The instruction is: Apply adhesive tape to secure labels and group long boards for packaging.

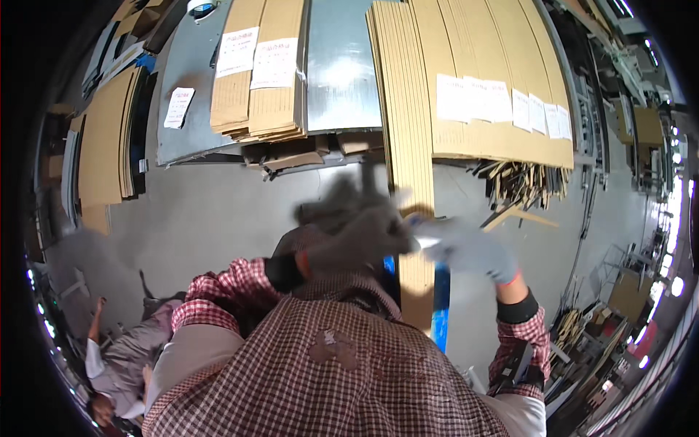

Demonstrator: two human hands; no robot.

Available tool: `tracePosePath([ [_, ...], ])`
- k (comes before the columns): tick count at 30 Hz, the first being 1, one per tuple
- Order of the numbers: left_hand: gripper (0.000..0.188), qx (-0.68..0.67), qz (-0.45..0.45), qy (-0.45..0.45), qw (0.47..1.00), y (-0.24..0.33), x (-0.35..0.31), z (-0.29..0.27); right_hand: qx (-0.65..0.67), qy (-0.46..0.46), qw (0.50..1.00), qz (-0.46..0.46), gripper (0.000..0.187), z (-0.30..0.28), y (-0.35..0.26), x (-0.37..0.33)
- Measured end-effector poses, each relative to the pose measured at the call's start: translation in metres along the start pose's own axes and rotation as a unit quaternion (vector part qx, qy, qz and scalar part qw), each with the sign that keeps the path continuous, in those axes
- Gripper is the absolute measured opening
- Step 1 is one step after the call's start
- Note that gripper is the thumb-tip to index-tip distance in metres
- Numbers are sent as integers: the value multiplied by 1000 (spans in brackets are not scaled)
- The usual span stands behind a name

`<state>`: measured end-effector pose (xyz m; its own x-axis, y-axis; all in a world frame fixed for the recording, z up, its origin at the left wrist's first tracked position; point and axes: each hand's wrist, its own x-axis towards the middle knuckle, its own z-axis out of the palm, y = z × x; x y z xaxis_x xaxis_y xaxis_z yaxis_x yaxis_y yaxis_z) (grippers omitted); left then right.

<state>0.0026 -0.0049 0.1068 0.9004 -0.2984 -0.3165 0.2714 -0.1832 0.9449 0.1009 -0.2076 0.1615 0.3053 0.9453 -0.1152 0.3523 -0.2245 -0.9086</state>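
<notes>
Checked shirt (328, 379) fills the lower frame; above it, blurred gloved left hand (357, 229) and right hand (466, 251) meet at a tall upright cardboard strip (413, 182), apparently steadying it; grip unclear.

Grey concrete floor (218, 211) under stacked flat cardboard sheets (502, 80) on a metal table (342, 73); bright lamps (673, 284), perhaps windows, glare at right.

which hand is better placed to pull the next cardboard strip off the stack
Right, probably. The right hand in its grey glove already sits at the near end of the long cardboard strip, beside the blue bar. The left hand is blurred mid-motion, a little to the strip's left.
</notes>
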Motion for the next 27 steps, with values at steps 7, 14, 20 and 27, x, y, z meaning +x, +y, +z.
tracePosePath([
  [7,54,35,-34,57,997,-96,5,6,-191,-9,926,326,25,-12,122,-39],
  [14,42,-131,50,-50,989,-173,82,28,78,204,930,297,37,66,197,-18],
  [20,43,-14,88,-116,989,-213,114,43,-162,426,815,358,84,97,52,-3],
  [27,45,127,202,-133,962,-254,143,67,-406,265,753,444,99,158,73,20],
])
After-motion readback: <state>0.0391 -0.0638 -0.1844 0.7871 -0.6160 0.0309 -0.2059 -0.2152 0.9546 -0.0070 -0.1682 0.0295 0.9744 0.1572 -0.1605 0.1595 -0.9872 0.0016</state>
